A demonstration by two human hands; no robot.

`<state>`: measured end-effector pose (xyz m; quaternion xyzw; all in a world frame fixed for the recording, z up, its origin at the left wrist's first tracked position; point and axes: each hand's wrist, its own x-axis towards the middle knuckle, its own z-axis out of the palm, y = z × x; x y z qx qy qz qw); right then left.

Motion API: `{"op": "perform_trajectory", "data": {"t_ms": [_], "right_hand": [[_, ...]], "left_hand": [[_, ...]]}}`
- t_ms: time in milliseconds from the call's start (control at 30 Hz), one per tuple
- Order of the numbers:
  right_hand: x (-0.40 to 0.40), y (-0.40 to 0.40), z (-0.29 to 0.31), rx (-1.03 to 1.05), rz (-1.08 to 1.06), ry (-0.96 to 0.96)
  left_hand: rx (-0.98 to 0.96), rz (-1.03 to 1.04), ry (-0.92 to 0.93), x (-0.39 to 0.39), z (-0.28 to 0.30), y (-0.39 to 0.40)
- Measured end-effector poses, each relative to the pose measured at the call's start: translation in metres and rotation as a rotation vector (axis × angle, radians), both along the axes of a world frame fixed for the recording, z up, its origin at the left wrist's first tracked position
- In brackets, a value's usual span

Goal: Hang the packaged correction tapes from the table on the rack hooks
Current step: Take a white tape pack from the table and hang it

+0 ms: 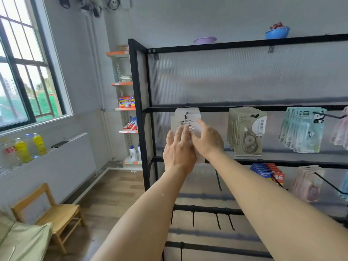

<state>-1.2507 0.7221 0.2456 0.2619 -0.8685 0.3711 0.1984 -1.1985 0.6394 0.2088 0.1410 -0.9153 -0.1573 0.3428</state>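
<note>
Hands spread, touching hung white packs

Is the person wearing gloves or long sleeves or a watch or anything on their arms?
No. Both the left hand and the right hand are bare, with no gloves. Both forearms are uncovered as far as the picture shows, so no sleeves appear. No watch, bracelet or ring shows on either.

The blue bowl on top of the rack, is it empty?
No, the blue bowl holds something red that sticks up above its rim.
</note>
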Motion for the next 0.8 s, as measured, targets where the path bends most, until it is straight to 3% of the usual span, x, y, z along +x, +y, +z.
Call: {"op": "perform_trajectory", "data": {"t_ms": [367, 800], "right_hand": [[-0.037, -0.022, -0.021, 0.005, -0.028, 0.033], [-0.074, -0.048, -0.031, 0.052, -0.116, 0.003]], "left_hand": [[0.101, -0.071, -0.051, -0.041, -0.014, -0.023], [0.025, -0.098, -0.150, -0.083, -0.015, -0.050]]}}
